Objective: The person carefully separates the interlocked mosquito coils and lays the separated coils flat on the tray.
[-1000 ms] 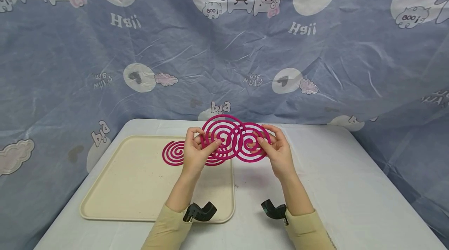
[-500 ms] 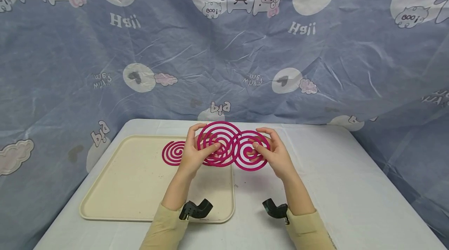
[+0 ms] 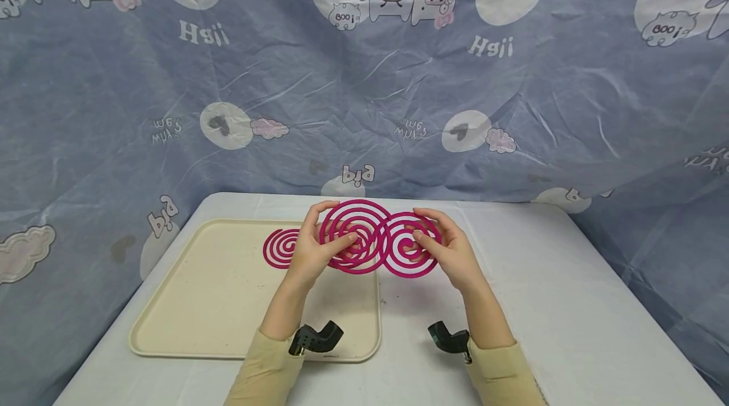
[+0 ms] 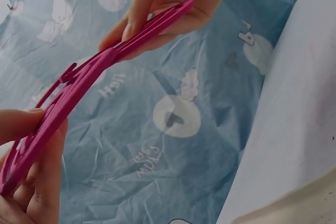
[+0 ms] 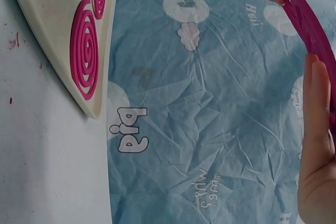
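Two magenta mosquito coils are held up side by side, their outer rings overlapping in the middle. My left hand (image 3: 310, 251) pinches the left mosquito coil (image 3: 357, 202) between thumb and fingers. The right mosquito coil (image 3: 405, 245) is in the pinch of my right hand (image 3: 458, 254), the thumb lying across its front. Seen edge-on in the left wrist view, the held coils (image 4: 86, 82) form a thin slanted band reaching from one hand to the other. Behind the left hand, another coil (image 3: 279, 248) lies on the tray; the right wrist view shows a second one (image 5: 85, 56) there.
A cream tray (image 3: 228, 305) covers the left part of the white table (image 3: 541, 305), with small specks about its right edge. A blue printed cloth (image 3: 353, 90) hangs behind the table. Each wrist carries a black camera mount (image 3: 316, 338).
Both hands lowered the coils somewhat between the first two frames, the left hand also shifting slightly left. The overlap of the two coils looks much the same, and both grips persist.
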`<state>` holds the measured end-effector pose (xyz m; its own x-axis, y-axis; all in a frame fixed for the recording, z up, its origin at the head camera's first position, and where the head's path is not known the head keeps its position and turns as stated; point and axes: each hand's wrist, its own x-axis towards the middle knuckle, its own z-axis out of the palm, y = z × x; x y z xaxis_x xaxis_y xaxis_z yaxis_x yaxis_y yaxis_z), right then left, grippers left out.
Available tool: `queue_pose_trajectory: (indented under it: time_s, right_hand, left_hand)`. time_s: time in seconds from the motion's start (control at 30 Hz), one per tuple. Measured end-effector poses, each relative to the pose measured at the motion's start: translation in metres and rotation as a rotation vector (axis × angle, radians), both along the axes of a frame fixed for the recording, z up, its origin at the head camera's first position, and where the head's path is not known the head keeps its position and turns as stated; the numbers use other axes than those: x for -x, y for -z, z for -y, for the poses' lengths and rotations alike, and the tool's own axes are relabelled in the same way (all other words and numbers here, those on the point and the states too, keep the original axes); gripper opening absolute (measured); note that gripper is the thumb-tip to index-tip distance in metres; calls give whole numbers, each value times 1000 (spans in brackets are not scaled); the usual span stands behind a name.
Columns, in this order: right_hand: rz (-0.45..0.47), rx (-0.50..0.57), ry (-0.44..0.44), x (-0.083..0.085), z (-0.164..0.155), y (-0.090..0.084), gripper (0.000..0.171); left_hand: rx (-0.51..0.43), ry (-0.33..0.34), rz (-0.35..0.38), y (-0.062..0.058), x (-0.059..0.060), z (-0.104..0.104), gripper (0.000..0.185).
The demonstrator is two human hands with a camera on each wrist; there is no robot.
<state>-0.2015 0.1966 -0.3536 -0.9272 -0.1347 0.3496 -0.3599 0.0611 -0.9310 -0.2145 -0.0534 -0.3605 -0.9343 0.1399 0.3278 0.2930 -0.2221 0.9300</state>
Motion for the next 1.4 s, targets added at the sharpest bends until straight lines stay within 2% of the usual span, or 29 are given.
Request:
queue_pose_trajectory:
  time_s: [0.27, 0.43, 0.8, 0.93, 1.07, 1.2, 1.33, 1.4]
  right_hand:
    - [-20, 161, 88, 0, 12, 1, 44]
    - [-21, 207, 132, 0, 17, 0, 46]
    - [17, 291, 203, 0, 18, -1, 45]
    - [39, 338, 202, 1, 17, 0, 38]
    - [27, 379, 213, 2, 17, 2, 21]
    - [11, 380, 224, 4, 18, 4, 13]
    - [47, 293, 231, 3, 19, 5, 27]
    - [64, 230, 196, 3, 20, 6, 33]
  left_hand:
    - [-94, -110, 10, 0, -1, -9, 56]
    - [-139, -145, 14, 0, -2, -12, 56]
    - [-203, -161, 27, -5, 0, -1, 56]
    - [-205, -166, 28, -7, 0, 7, 54]
    - [-184, -173, 27, -7, 0, 19, 54]
    - [-149, -187, 27, -6, 1, 35, 56]
    - [-100, -209, 36, -2, 1, 53, 57]
    - [-77, -215, 45, 1, 1, 61, 56]
